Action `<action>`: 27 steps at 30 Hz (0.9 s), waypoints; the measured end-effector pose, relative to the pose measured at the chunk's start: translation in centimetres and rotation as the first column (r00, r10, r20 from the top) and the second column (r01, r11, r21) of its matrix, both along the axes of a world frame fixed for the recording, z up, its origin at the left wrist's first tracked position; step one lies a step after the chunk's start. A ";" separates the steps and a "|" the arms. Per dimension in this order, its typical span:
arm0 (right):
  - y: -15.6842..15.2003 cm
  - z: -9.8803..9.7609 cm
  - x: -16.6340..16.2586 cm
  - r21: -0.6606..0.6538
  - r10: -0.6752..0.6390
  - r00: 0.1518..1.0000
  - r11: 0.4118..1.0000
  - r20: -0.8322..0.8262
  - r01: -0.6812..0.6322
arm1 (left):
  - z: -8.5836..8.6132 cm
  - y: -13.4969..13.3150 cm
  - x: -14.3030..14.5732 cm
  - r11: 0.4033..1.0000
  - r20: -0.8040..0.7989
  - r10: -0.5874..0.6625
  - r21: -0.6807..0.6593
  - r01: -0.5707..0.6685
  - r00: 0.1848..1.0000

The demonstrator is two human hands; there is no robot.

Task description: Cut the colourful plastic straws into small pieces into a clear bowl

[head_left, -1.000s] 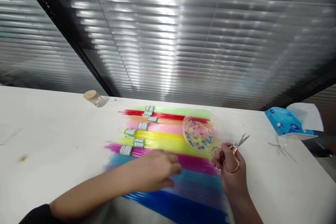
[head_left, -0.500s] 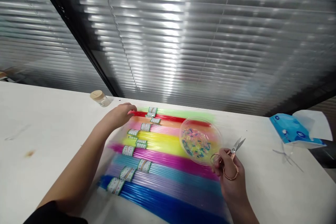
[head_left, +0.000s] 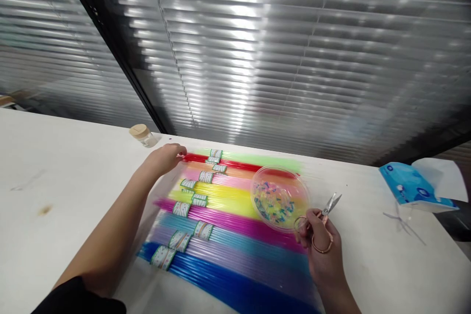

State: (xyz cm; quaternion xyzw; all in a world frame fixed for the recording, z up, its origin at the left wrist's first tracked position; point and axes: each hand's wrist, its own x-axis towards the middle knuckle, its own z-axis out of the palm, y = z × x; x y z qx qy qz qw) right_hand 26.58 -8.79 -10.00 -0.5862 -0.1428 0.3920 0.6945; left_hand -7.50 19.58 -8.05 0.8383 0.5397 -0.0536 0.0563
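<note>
Left hand [head_left: 166, 157] and right hand [head_left: 326, 250] were both above the white table [head_left: 91, 157] in the head view. The left one had its fingertips at the left end of the red straws [head_left: 243, 164]; whether they pinched a straw or only touched it, I could not tell. The right one was grasping a pair of scissors [head_left: 326, 212], with fingers around the copper-coloured handles and the blades a little apart, pointing away from the person.

The red straws lay near the far edge of the table, among other coloured bundles [head_left: 228, 221], and a paper band [head_left: 212, 160] went around them. Their right part passed behind the rim of a clear bowl [head_left: 303, 187], where small cut pieces [head_left: 274, 206] were lying. A jar [head_left: 143, 136] stood to the left.

In my judgement, one such straw was very light, smooth and rather slippery, stiff along its length but easy to crush. The best place to hold it was therefore the free end beyond the band, between thumb and forefinger, gently, so that the tube was not flattened and its neighbours were not pulled along.
</note>
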 end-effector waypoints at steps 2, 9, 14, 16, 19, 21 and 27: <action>0.1 0.0 0.0 -0.005 -0.006 1.000 1.000 -0.012 0.006 | -0.2 0.3 -0.3 1.000 -0.006 -0.023 -0.021 0.023 1.000; 0.0 0.0 -0.1 -0.004 0.012 1.000 1.000 -0.011 -0.012 | -0.4 0.6 -0.7 0.999 0.044 -0.013 -0.052 0.015 0.999; -0.1 0.1 0.0 -0.002 0.020 1.000 1.000 -0.008 -0.020 | -0.4 0.9 -1.2 0.998 0.056 -0.015 -0.054 0.018 0.998; -0.1 0.2 0.0 -0.006 0.019 1.000 1.000 -0.010 -0.020 | -0.3 1.1 -1.5 0.998 0.060 -0.013 -0.056 0.017 0.998; 0.0 0.2 -0.1 -0.013 0.013 1.000 1.000 -0.014 -0.013 | -0.2 1.4 -2.3 0.998 0.065 0.011 -0.055 -0.007 0.998; 0.0 0.2 -0.1 -0.017 0.006 1.000 1.000 -0.015 -0.006 | -0.3 1.7 -2.9 0.998 0.065 0.033 -0.051 -0.030 0.997; 0.0 0.2 -0.2 -0.013 0.003 1.000 1.000 -0.011 -0.003 | -0.7 2.5 -4.8 0.994 0.068 0.105 -0.047 -0.102 0.992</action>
